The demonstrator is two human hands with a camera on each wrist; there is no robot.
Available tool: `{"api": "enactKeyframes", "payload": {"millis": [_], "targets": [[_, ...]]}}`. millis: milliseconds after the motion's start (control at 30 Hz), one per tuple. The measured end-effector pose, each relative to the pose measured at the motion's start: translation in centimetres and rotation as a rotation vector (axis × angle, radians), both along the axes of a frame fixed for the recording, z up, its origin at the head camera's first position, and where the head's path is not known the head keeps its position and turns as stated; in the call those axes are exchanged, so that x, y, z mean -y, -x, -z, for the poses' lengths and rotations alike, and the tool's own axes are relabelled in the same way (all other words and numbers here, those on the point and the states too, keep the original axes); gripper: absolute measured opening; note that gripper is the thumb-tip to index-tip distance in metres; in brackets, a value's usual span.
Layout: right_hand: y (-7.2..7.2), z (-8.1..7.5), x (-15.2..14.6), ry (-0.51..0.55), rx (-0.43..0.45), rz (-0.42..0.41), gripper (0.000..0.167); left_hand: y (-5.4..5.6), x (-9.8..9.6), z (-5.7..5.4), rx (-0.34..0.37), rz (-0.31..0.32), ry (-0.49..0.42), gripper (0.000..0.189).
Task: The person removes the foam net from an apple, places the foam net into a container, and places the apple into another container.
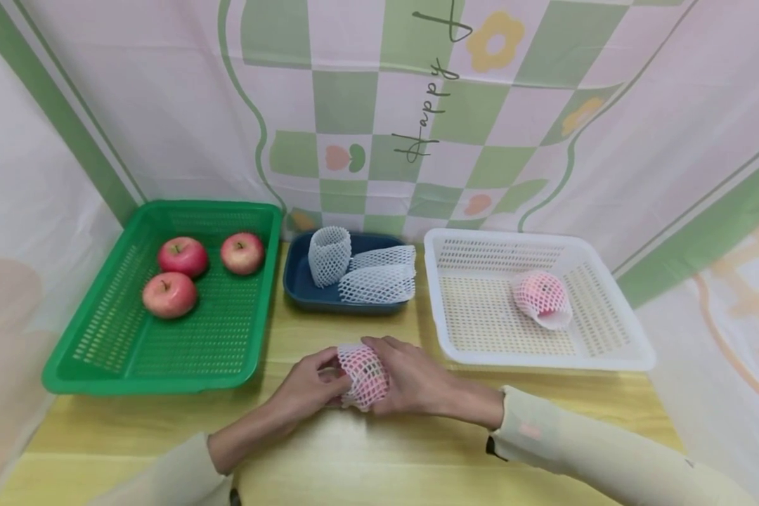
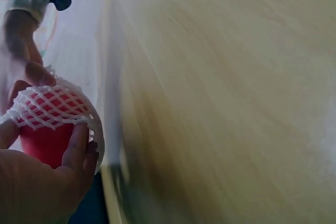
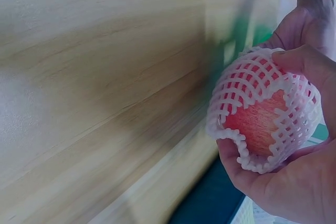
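Note:
Above the table's front half, both hands hold one red apple (image 1: 365,379) in a white foam net sleeve (image 3: 252,74). The left hand (image 1: 300,390) pinches the net's edge and the apple from the left, thumb and fingers on either side. The right hand (image 1: 414,376) curls round the apple from the right; its thumb presses on the net in the right wrist view. Through the net's open end, bare apple skin shows in both wrist views. The left wrist view has the net covering only part of the apple (image 2: 47,145) on that side.
A green basket (image 1: 262,337) at left holds three bare apples (image 1: 171,295). Behind the hands, a dark blue tray (image 1: 300,274) carries several foam nets (image 1: 379,284). At right, a white basket (image 1: 474,355) contains one netted apple (image 1: 542,299). A patterned cloth (image 1: 344,102) hangs behind.

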State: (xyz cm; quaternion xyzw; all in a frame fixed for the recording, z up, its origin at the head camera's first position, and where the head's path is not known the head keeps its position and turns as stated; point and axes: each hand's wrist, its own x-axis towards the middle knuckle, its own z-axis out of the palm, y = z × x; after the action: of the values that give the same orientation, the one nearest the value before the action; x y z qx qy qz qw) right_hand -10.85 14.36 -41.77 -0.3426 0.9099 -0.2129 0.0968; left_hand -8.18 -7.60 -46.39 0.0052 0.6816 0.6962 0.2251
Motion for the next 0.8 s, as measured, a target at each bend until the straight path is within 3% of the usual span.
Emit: {"api": "enactKeyframes", "payload": {"millis": [300, 600, 800], "targets": [[-0.04, -0.08, 0.34, 0.026, 0.024, 0.011, 0.103, 0.05, -0.45, 0.27, 0.036, -0.003, -0.042, 0.064], [-0.10, -0.12, 0.17, 0.042, 0.044, -0.008, 0.100, -0.09, -0.16, -0.09, 0.015, -0.007, -0.021, 0.063], [-0.03, -0.04, -0.37, 0.028, 0.027, -0.030, 0.092, -0.15, 0.06, -0.16, 0.044, -0.006, -0.044, 0.063]]}}
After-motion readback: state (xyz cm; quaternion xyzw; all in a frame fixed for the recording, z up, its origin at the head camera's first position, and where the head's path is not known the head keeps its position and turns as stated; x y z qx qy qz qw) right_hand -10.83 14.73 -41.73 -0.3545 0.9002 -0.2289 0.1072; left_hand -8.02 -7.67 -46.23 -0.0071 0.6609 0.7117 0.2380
